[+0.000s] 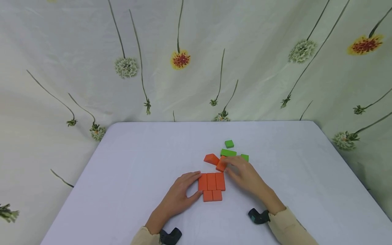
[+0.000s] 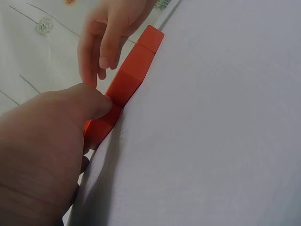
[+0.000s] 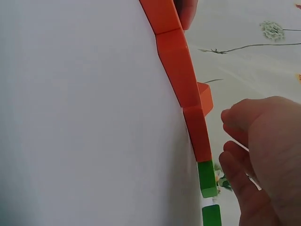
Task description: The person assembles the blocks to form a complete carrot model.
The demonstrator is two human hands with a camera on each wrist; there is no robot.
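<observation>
Flat orange-red blocks lie fitted together on the table, with three longer blocks (image 1: 211, 181) above two smaller ones (image 1: 212, 195). My left hand (image 1: 179, 195) rests at their left side, fingertips at the upper-left corner and thumb by the lower edge of the left block. In the left wrist view, the thumb (image 2: 96, 106) presses near a red block (image 2: 129, 77). My right hand (image 1: 245, 173) is bent loosely over an orange block (image 1: 220, 164), its fingertips overlapping that block's right side. Seen from the right wrist, the fingers (image 3: 235, 117) stand apart from the blocks.
An angled orange block (image 1: 211, 159) lies up-left of the right hand. Beyond it are a long green block (image 1: 228, 152), a small green block (image 1: 229, 144) and another green block (image 1: 245, 157) partly behind the hand. A flowered cloth (image 1: 254, 85) hangs behind the white table (image 1: 137, 146).
</observation>
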